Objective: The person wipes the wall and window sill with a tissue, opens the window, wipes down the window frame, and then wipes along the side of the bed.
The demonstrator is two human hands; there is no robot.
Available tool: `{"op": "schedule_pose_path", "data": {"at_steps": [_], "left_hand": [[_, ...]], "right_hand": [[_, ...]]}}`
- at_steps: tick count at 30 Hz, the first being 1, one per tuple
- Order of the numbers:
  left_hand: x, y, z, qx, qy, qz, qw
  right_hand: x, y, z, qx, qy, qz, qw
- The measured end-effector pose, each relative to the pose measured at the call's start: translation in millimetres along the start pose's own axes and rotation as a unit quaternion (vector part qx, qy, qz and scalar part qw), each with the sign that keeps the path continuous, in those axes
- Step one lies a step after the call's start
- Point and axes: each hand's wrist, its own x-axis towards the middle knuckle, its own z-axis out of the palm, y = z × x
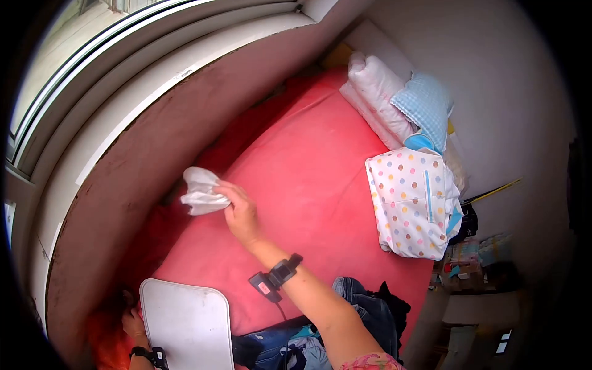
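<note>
My right hand (241, 213) is stretched out over the red bedspread (308, 166), its fingers pinching a crumpled white tissue (202, 191). The tissue hangs out to the left of the fingertips, near the dark red gap along the wall. At lower left, my left hand (131, 324) is at the left edge of a white board (186, 324) with rounded corners and a thin rim. Its fingers are small and partly hidden, and seem closed on that edge. Both wrists wear black straps with small devices.
Jeans (271, 345) and other clothes lie at the bed's near edge. A polka-dot fabric bag (407, 203), a blue checked pillow (425, 105) and folded bedding (379, 86) are at the right. A window ledge (166, 83) curves along the upper left.
</note>
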Motion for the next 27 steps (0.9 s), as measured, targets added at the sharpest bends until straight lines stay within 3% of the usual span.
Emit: {"op": "schedule_pose_path", "data": {"at_steps": [3,4,5,8,10,11,12,14,16,17,18,20,21,22,23,25,27], "left_hand": [[4,-3,-4,0.024,-0.034,-0.019,0.999],[5,-6,-2,0.016,-0.039,-0.021,0.999],[7,-18,9,-0.002,0.018,0.012,1.0],[12,-20,4,0.024,-0.032,-0.005,0.999],[11,-22,7,0.021,-0.022,-0.007,1.0],[11,-23,9,0.019,-0.022,-0.005,1.0],[11,-27,8,0.021,-0.022,-0.002,1.0],[11,-29,7,0.01,-0.011,0.003,1.0],[9,-33,7,0.0,-0.009,0.014,1.0],[11,-35,7,0.004,-0.004,0.023,1.0],[11,-34,7,0.007,0.0,0.033,0.999],[9,-23,2,0.004,-0.009,0.027,1.0],[7,-18,-1,0.006,-0.015,0.019,1.0],[6,-15,-2,0.002,-0.016,0.02,1.0],[6,-15,-3,0.001,-0.013,0.011,1.0],[7,-16,-2,-0.001,-0.009,0.0,1.0],[8,-20,-2,0.016,-0.014,0.002,1.0]], "right_hand": [[20,60,-102,-0.16,0.167,0.004,0.973],[21,85,-135,-0.142,0.234,0.043,0.961],[20,107,-173,-0.186,0.287,0.036,0.939],[-3,167,-273,-0.37,0.387,0.126,0.835],[-26,184,-314,-0.332,0.348,0.306,0.822],[-43,219,-322,-0.278,0.418,0.286,0.816],[-47,228,-322,-0.098,0.457,0.38,0.798],[-50,229,-296,-0.164,0.411,0.429,0.787],[-41,230,-264,-0.262,0.334,0.351,0.835],[-34,234,-237,-0.214,0.334,0.301,0.867],[-22,197,-202,-0.248,0.248,0.249,0.903],[-18,127,-133,-0.173,0.075,0.24,0.952],[-30,102,-95,-0.032,0.019,0.209,0.977],[-40,69,-66,0.028,-0.065,0.217,0.974],[-51,56,-46,0.159,-0.21,0.251,0.931],[-40,-1,-48,0.227,-0.222,0.166,0.934],[-16,-1,-74,0.192,-0.123,0.111,0.967]]}}
